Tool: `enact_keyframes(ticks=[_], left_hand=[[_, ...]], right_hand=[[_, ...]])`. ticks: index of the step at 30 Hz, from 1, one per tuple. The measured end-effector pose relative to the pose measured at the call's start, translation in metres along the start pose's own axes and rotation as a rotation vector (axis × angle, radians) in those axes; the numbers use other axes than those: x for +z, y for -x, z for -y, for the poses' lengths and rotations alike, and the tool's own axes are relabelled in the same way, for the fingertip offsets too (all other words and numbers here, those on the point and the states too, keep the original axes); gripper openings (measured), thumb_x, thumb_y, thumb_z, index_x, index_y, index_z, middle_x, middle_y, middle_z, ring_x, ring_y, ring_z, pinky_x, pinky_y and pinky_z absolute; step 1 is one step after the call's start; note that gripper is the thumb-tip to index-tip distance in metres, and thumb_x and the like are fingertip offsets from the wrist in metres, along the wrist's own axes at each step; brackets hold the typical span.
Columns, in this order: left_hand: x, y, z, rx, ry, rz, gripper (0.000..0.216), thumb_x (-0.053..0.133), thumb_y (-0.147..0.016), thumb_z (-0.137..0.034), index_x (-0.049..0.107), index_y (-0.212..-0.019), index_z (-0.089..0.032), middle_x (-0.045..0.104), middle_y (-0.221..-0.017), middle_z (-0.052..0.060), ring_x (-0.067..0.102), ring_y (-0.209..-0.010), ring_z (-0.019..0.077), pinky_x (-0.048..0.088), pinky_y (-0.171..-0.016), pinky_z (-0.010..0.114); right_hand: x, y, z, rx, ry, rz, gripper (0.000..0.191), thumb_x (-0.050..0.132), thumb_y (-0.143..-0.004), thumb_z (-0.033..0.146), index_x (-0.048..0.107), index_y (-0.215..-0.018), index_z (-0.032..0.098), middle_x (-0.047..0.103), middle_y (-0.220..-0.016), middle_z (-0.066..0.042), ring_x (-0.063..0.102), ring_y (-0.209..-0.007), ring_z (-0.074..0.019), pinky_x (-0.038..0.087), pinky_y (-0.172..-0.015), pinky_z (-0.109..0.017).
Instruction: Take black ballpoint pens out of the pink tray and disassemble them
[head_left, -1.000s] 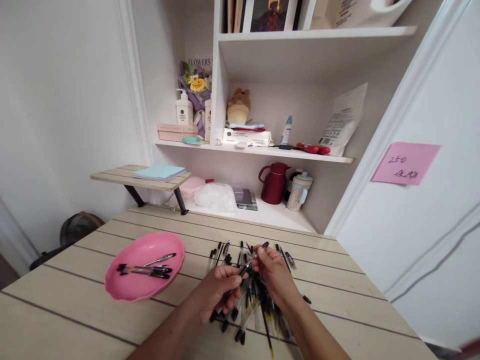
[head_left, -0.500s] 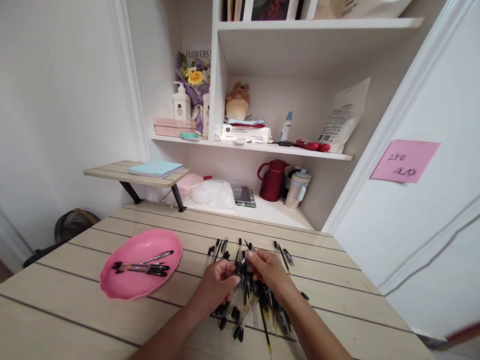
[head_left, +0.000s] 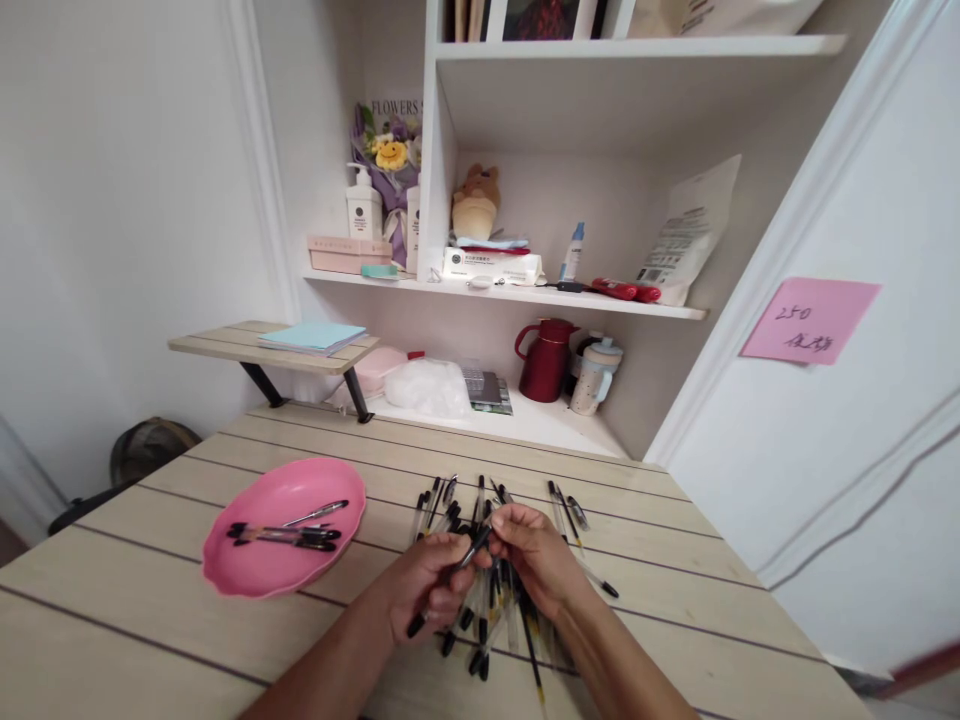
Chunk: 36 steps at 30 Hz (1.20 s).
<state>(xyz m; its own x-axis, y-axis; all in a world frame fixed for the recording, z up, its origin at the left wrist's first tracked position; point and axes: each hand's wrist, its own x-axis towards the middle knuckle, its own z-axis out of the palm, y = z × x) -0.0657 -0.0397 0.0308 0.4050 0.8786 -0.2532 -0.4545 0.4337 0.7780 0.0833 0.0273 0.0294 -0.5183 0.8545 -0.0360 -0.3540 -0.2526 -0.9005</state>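
A heap of black and clear ballpoint pens (head_left: 499,590) lies on the pale wooden table (head_left: 150,640). Over the heap my left hand (head_left: 420,585) grips one black pen (head_left: 448,580) by its barrel, slanted up to the right. My right hand (head_left: 529,550) pinches that pen's upper end, at the cap, with fingertips. Both hands hover just above the pile. To the left sits a pink oval dish (head_left: 281,525) with several pens lying in it.
A small wooden riser (head_left: 270,350) with a teal notebook stands at the table's back left. Behind it are shelves with a red jug (head_left: 546,360), a cup, bottles and a flower bouquet. A pink note (head_left: 806,320) is stuck on the white door to the right.
My hands dipped to the pile half a second ago; now they are raised slightly, with one pen held between them. The camera tilted down a little over the second.
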Motion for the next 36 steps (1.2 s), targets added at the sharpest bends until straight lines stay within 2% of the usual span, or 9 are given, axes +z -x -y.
enact_keyframes(ticks=[6,9,13,19,25,27,32,34,36], left_hand=[[0.0,0.003,0.001,0.045,0.097,0.092,0.028,0.054,-0.077,-0.036,0.059,-0.089,-0.01,0.038,-0.044,-0.009,0.019,-0.025,-0.0011,0.009,-0.028,0.015],[0.006,-0.001,0.006,0.148,-0.015,-0.027,0.032,0.051,-0.078,-0.041,0.057,-0.088,-0.012,0.043,-0.045,-0.008,0.022,-0.024,-0.0005,0.014,-0.027,0.015],[0.012,-0.006,0.012,0.24,-0.234,-0.242,0.034,0.052,-0.075,-0.047,0.054,-0.079,-0.013,0.048,-0.045,-0.006,0.028,-0.025,0.0014,0.015,-0.027,0.015],[0.014,-0.001,0.007,0.102,0.02,-0.093,0.032,0.056,-0.072,-0.044,0.055,-0.081,-0.013,0.04,-0.044,-0.009,0.016,-0.026,-0.0019,0.011,-0.029,0.014],[0.017,-0.011,0.016,0.237,-0.226,-0.304,0.032,0.055,-0.072,-0.046,0.051,-0.072,-0.014,0.049,-0.044,-0.006,0.031,-0.024,0.0014,0.015,-0.028,0.015],[0.015,-0.011,0.017,0.193,-0.206,-0.27,0.032,0.055,-0.072,-0.046,0.052,-0.075,-0.014,0.049,-0.044,-0.006,0.03,-0.024,0.0014,0.014,-0.028,0.014],[0.008,-0.003,0.01,0.036,0.118,0.075,0.026,0.056,-0.074,-0.04,0.052,-0.079,-0.014,0.041,-0.043,-0.009,0.02,-0.025,-0.0016,0.013,-0.028,0.014],[0.01,-0.001,0.009,0.051,0.116,0.08,0.027,0.055,-0.075,-0.041,0.051,-0.079,-0.015,0.043,-0.045,-0.009,0.023,-0.025,-0.001,0.016,-0.028,0.014],[0.015,-0.002,0.012,0.093,0.035,-0.02,0.031,0.053,-0.075,-0.045,0.05,-0.081,-0.015,0.048,-0.049,-0.007,0.032,-0.026,0.0011,0.021,-0.028,0.014]], right_hand=[[0.007,0.004,0.005,-0.066,-0.041,0.08,0.023,0.072,-0.061,0.031,0.063,-0.071,0.013,0.057,-0.055,0.0,0.049,-0.049,-0.0087,0.034,-0.053,-0.022],[0.008,0.005,0.004,-0.018,-0.069,0.107,0.026,0.068,-0.066,0.037,0.061,-0.075,0.013,0.055,-0.055,0.001,0.048,-0.049,-0.0084,0.036,-0.053,-0.022],[0.005,0.002,-0.004,0.008,0.047,-0.037,0.029,0.069,-0.064,0.038,0.055,-0.063,0.013,0.055,-0.049,0.001,0.046,-0.045,-0.0069,0.032,-0.048,-0.019],[0.008,0.002,-0.002,0.005,-0.101,0.071,0.028,0.073,-0.059,0.034,0.06,-0.07,0.012,0.058,-0.056,-0.001,0.051,-0.05,-0.0088,0.038,-0.054,-0.021],[0.008,0.0,-0.007,0.042,-0.097,-0.053,0.027,0.072,-0.061,0.036,0.058,-0.066,0.013,0.053,-0.051,0.003,0.045,-0.044,-0.0057,0.037,-0.049,-0.019],[0.008,0.0,-0.008,0.017,-0.072,-0.056,0.028,0.073,-0.06,0.036,0.057,-0.061,0.013,0.052,-0.047,0.003,0.044,-0.041,-0.0064,0.035,-0.046,-0.019],[0.014,0.006,-0.001,-0.014,-0.184,0.109,0.028,0.072,-0.06,0.037,0.063,-0.069,0.012,0.064,-0.067,-0.007,0.052,-0.046,-0.0099,0.038,-0.047,-0.022],[0.016,0.007,0.001,-0.03,-0.201,0.125,0.028,0.072,-0.061,0.037,0.064,-0.072,0.013,0.064,-0.069,-0.007,0.052,-0.047,-0.0101,0.038,-0.047,-0.022],[0.015,0.006,0.0,-0.038,-0.172,0.105,0.028,0.07,-0.062,0.037,0.064,-0.073,0.012,0.063,-0.066,-0.005,0.05,-0.046,-0.0087,0.036,-0.046,-0.02]])
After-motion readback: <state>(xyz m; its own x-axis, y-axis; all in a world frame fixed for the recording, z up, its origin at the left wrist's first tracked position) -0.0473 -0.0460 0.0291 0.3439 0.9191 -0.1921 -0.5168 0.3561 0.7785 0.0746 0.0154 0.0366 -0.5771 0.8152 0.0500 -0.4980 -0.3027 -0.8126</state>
